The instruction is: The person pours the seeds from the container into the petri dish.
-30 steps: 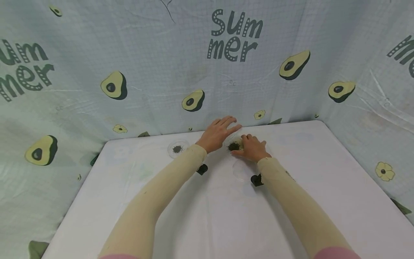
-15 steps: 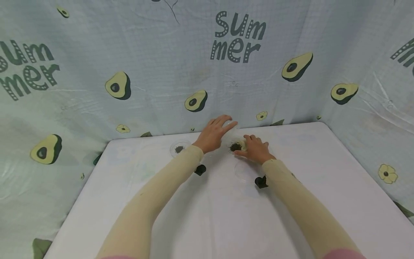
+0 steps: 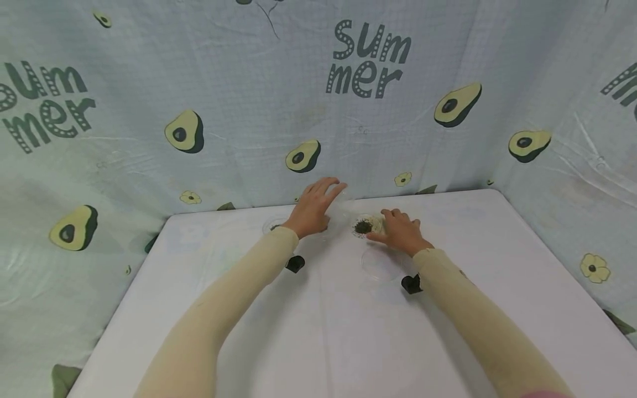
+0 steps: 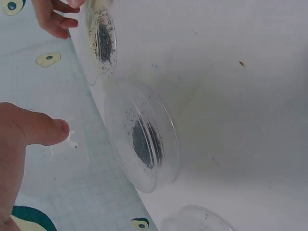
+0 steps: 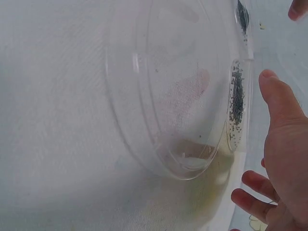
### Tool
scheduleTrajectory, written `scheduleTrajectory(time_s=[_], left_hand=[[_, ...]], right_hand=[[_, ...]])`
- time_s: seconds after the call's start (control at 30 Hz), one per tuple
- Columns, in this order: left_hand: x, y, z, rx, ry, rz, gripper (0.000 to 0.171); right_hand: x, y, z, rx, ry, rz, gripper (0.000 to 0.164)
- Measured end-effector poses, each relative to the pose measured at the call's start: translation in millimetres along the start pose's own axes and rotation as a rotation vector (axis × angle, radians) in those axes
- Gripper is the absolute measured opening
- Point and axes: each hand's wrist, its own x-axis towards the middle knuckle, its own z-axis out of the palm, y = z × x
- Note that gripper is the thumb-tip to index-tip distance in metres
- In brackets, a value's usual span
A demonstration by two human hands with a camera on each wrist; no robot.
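Note:
My left hand [image 3: 313, 207] pinches a clear round lid [image 4: 70, 155] above the far side of the table; its outline is faint. In the left wrist view the thumb [image 4: 45, 130] overlaps the lid. Below that hand stands a clear dish [image 4: 122, 159] with dark grains, hidden in the head view. To its right is another clear dish [image 3: 357, 234] with dark grains [image 3: 363, 227]. My right hand [image 3: 398, 231] hovers around this dish's right edge, fingers spread and thumb toward its front. A third dish [image 3: 267, 229] at the left is partly behind my left hand.
A clear empty lid or dish [image 3: 380, 264] lies on the white table [image 3: 358, 337], in front of my right hand. Cloth printed with avocados [image 3: 302, 156] rises along the table's back edge and sides. Dark wrist mounts [image 3: 296, 263] show under both sleeves.
My left hand has moved left with the clear lid, away from the right-hand dish. My right hand has drawn slightly right from that dish.

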Motion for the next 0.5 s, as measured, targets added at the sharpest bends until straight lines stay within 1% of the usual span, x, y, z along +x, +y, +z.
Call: scheduleTrajectory(time_s=[0.13, 0.23, 0.4, 0.5], left_hand=[[-6.5, -7.6, -1.8, -0.027, 0.034, -0.007, 0.087], [-12.2, -11.8, -4.2, -0.047, 0.053, -0.027, 0.087], [-22.1, -16.7, -5.5, -0.071, 0.060, -0.075, 0.089], [-27.1, -19.2, -5.1, -0.089, 0.070, -0.086, 0.088]], right_hand=[[-5, -3, -3, -0.008, -0.008, 0.001, 0.091], [-7, -4, -3, 0.000, -0.004, -0.002, 0.090], [-10, -2, 1, 0.011, -0.005, -0.007, 0.089], [-14, -2, 2, 0.009, -0.007, -0.010, 0.088]])
